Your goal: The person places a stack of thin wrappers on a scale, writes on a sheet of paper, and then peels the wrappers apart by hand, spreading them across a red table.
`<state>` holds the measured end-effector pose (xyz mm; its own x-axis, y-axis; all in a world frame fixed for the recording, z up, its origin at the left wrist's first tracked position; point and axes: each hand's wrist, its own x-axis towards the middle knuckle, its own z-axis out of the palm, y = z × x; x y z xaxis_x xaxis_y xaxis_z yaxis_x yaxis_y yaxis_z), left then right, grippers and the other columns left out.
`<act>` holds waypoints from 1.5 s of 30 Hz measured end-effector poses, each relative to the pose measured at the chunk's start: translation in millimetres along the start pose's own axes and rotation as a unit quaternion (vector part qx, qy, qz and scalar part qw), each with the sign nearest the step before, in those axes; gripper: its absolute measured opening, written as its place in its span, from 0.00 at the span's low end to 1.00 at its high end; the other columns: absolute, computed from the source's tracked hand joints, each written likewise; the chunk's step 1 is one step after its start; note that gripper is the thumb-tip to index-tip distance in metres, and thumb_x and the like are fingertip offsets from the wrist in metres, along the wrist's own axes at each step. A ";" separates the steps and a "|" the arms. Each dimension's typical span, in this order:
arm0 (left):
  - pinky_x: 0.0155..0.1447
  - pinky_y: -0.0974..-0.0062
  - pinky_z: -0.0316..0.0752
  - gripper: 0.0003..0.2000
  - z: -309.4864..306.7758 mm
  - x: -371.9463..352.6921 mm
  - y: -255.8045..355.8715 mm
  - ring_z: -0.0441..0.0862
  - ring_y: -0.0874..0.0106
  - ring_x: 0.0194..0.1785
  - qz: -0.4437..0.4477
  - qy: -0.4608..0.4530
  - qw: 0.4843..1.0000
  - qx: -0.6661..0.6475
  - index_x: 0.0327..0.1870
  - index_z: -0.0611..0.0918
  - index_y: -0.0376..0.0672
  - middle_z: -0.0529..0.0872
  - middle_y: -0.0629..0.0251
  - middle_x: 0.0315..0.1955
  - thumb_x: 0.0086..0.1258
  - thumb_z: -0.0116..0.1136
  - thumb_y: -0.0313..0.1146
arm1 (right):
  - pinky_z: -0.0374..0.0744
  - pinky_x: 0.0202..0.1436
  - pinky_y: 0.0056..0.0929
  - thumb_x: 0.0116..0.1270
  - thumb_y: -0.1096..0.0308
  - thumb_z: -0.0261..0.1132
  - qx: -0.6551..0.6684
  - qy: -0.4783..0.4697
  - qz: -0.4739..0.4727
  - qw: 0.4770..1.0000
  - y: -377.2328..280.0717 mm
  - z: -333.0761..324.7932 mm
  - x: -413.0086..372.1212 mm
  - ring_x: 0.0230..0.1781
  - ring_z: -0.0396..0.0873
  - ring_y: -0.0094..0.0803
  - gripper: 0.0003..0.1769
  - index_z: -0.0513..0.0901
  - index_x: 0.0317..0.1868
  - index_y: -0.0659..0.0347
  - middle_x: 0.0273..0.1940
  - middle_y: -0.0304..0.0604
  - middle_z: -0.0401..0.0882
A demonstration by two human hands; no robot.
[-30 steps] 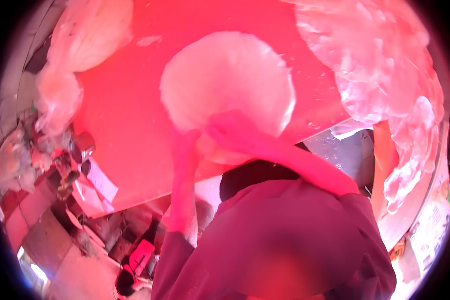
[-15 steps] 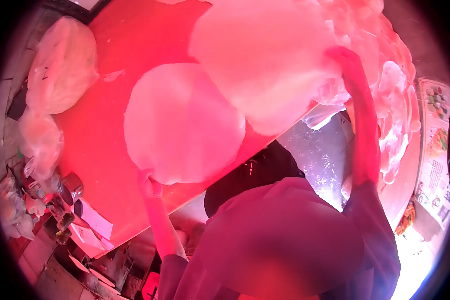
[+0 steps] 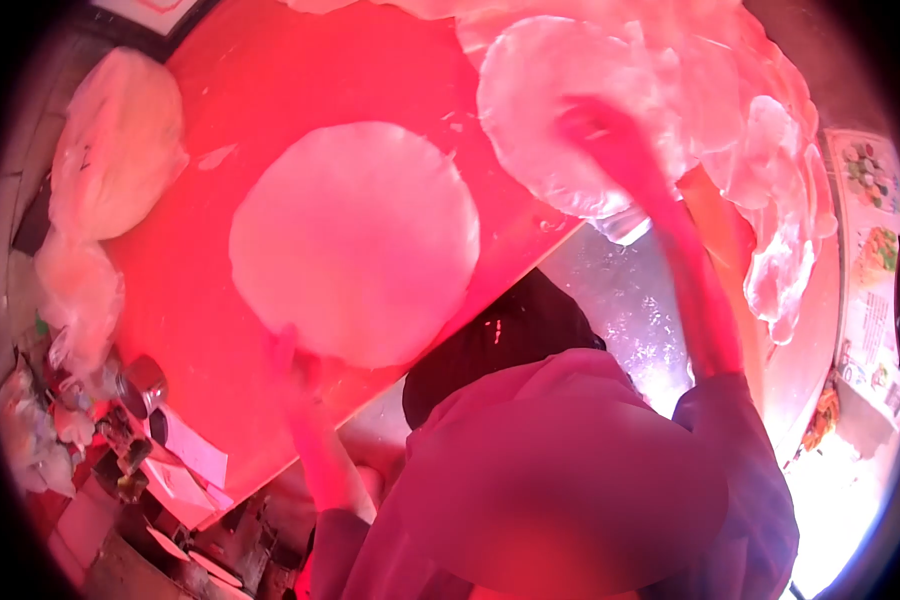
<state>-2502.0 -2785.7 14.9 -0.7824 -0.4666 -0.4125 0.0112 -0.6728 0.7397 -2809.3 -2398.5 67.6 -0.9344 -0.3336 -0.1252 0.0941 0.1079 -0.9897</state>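
A thin, pale round dough sheet (image 3: 360,245) lies flat on the red tabletop (image 3: 300,65). At its lower left edge is my left hand (image 3: 298,372), fingers apart and slightly blurred; the fingertips overlap the rim. A second round dough sheet (image 3: 525,115) lies at the upper right, on the edge of a heap of similar pale sheets (image 3: 715,85). Over this second sheet is my right hand (image 3: 605,135), smeared by motion. Whether its fingers press on the sheet or grip anything, I cannot make out.
Plastic bags with pale contents (image 3: 120,140) lie along the left edge. A metal tin (image 3: 143,385), a box (image 3: 182,490) and small clutter occupy the lower left corner. Overlapping sheets (image 3: 775,250) hang down on the right, near a printed poster (image 3: 870,260).
The large sheet under my right hand has shifted up and right, away from the first sheet, and lies rounder. My right hand has moved left over it. My left hand's fingers have loosened.
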 end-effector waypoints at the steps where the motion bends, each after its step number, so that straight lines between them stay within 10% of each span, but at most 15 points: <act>1: 0.63 0.64 0.74 0.25 11.3 1.5 0.3 0.78 0.64 0.59 0.019 -0.006 0.999 0.042 0.66 0.69 0.36 0.79 0.59 0.58 0.69 0.58 0.31 | 0.81 0.54 0.30 0.62 0.66 0.71 0.111 -0.182 0.041 0.976 34.8 33.8 4.3 0.48 0.82 0.31 0.23 0.80 0.57 0.62 0.48 0.43 0.84; 2: 0.62 0.66 0.74 0.25 30.4 3.3 0.5 0.78 0.66 0.59 0.037 -0.042 0.996 0.075 0.66 0.69 0.36 0.79 0.59 0.58 0.69 0.59 0.30 | 0.79 0.51 0.28 0.61 0.69 0.70 -0.138 -0.218 0.018 0.966 -20.9 95.6 -24.8 0.51 0.79 0.30 0.23 0.80 0.57 0.62 0.49 0.46 0.82; 6: 0.59 0.70 0.75 0.25 61.1 12.5 0.7 0.79 0.69 0.57 0.031 -0.204 0.978 0.012 0.65 0.70 0.35 0.79 0.60 0.56 0.67 0.61 0.28 | 0.79 0.51 0.31 0.60 0.65 0.71 -0.071 -0.308 0.016 0.949 -6.4 193.9 -51.9 0.53 0.79 0.31 0.26 0.79 0.58 0.63 0.49 0.47 0.83; 11: 0.52 0.73 0.77 0.21 62.2 -1.4 6.2 0.79 0.72 0.53 -0.012 0.012 0.994 0.104 0.60 0.74 0.36 0.81 0.60 0.50 0.65 0.60 0.26 | 0.79 0.51 0.31 0.61 0.67 0.68 -0.074 -0.275 0.061 0.957 42.6 218.3 -51.7 0.49 0.81 0.31 0.21 0.81 0.55 0.63 0.45 0.46 0.84; 14: 0.51 0.73 0.77 0.21 49.6 -0.4 -3.2 0.79 0.70 0.53 0.011 0.165 0.972 0.165 0.60 0.74 0.35 0.81 0.59 0.51 0.64 0.59 0.24 | 0.79 0.47 0.32 0.60 0.70 0.65 0.194 -0.155 0.034 0.968 56.5 242.9 -59.5 0.43 0.83 0.32 0.13 0.85 0.45 0.63 0.38 0.44 0.86; 16: 0.54 0.69 0.78 0.22 44.0 2.7 -0.3 0.79 0.68 0.55 0.025 0.133 0.982 0.131 0.61 0.74 0.36 0.81 0.59 0.52 0.64 0.58 0.23 | 0.80 0.47 0.32 0.61 0.71 0.65 -0.284 -0.353 -0.044 0.890 10.9 243.9 -33.1 0.38 0.84 0.34 0.06 0.84 0.38 0.63 0.37 0.45 0.86; 17: 0.57 0.66 0.78 0.23 34.0 -2.8 4.9 0.79 0.66 0.56 0.032 0.119 0.987 0.107 0.62 0.73 0.36 0.80 0.59 0.52 0.64 0.58 0.23 | 0.81 0.42 0.32 0.62 0.75 0.61 -0.164 -0.296 -0.137 0.931 23.4 238.5 -30.4 0.38 0.85 0.38 0.06 0.81 0.38 0.67 0.35 0.51 0.84; 19: 0.60 0.63 0.78 0.24 0.1 -14.2 11.3 0.78 0.64 0.58 0.037 0.106 0.990 0.081 0.63 0.73 0.36 0.80 0.59 0.53 0.63 0.57 0.22 | 0.83 0.45 0.31 0.68 0.69 0.65 0.287 -0.216 0.120 0.925 47.6 201.3 -0.3 0.38 0.85 0.35 0.09 0.83 0.44 0.64 0.44 0.51 0.84; 20: 0.62 0.61 0.77 0.24 -24.9 -14.1 8.4 0.78 0.63 0.59 0.029 0.096 0.995 -0.002 0.63 0.73 0.36 0.80 0.60 0.54 0.64 0.57 0.21 | 0.83 0.44 0.32 0.69 0.68 0.64 0.118 -0.360 0.110 0.919 -29.1 160.1 30.4 0.40 0.85 0.34 0.13 0.83 0.50 0.66 0.44 0.52 0.84; 22: 0.64 0.59 0.76 0.24 -58.6 -16.2 7.6 0.77 0.63 0.61 0.015 0.084 0.992 -0.090 0.64 0.73 0.37 0.80 0.60 0.56 0.64 0.57 0.21 | 0.82 0.39 0.29 0.69 0.67 0.62 0.053 -0.237 -0.101 0.965 -41.9 114.8 75.0 0.33 0.83 0.30 0.16 0.83 0.51 0.68 0.37 0.47 0.85; 23: 0.65 0.60 0.75 0.24 -69.6 -16.8 8.3 0.77 0.62 0.61 0.000 0.091 0.991 -0.098 0.64 0.73 0.37 0.79 0.60 0.57 0.64 0.57 0.20 | 0.80 0.43 0.27 0.70 0.67 0.62 -0.146 -0.242 0.005 0.959 -108.4 86.2 80.6 0.36 0.83 0.28 0.14 0.84 0.50 0.68 0.37 0.44 0.85; 31: 0.66 0.62 0.74 0.26 -85.3 -17.2 -8.7 0.76 0.62 0.63 -0.015 0.176 0.983 -0.044 0.65 0.71 0.37 0.78 0.60 0.60 0.64 0.58 0.20 | 0.70 0.27 0.20 0.63 0.60 0.68 -0.241 -0.022 0.033 0.970 -44.9 -67.1 167.1 0.23 0.74 0.17 0.12 0.87 0.38 0.61 0.25 0.33 0.83; 37: 0.67 0.61 0.73 0.26 -78.8 -17.8 -0.1 0.75 0.62 0.64 -0.013 0.145 0.989 -0.004 0.66 0.70 0.37 0.77 0.59 0.61 0.64 0.58 0.20 | 0.77 0.35 0.28 0.63 0.55 0.65 -0.406 0.070 -0.108 0.905 -44.1 -56.6 184.1 0.27 0.81 0.24 0.16 0.87 0.35 0.61 0.25 0.38 0.84; 42: 0.65 0.63 0.74 0.28 -93.6 -22.2 -7.3 0.75 0.59 0.63 -0.030 0.188 0.980 -0.051 0.66 0.70 0.35 0.76 0.57 0.61 0.63 0.60 0.19 | 0.76 0.36 0.25 0.61 0.50 0.68 -0.490 0.134 -0.011 0.861 -17.0 -121.7 218.2 0.29 0.78 0.22 0.21 0.86 0.42 0.60 0.26 0.37 0.82; 45: 0.64 0.63 0.75 0.27 -101.3 -23.1 -9.5 0.76 0.60 0.62 -0.007 0.213 0.977 0.009 0.65 0.70 0.35 0.78 0.58 0.59 0.63 0.60 0.19 | 0.80 0.49 0.40 0.58 0.43 0.69 -0.654 0.201 -0.086 0.725 27.4 -142.0 219.1 0.43 0.84 0.42 0.37 0.76 0.62 0.57 0.37 0.49 0.85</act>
<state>-2421.0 -2826.7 -36.5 -0.4523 -0.6564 -0.6038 -0.0124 -0.6723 0.7402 -3060.3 -2335.6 22.9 -0.9432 -0.1762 0.2817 -0.1961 0.9796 -0.0439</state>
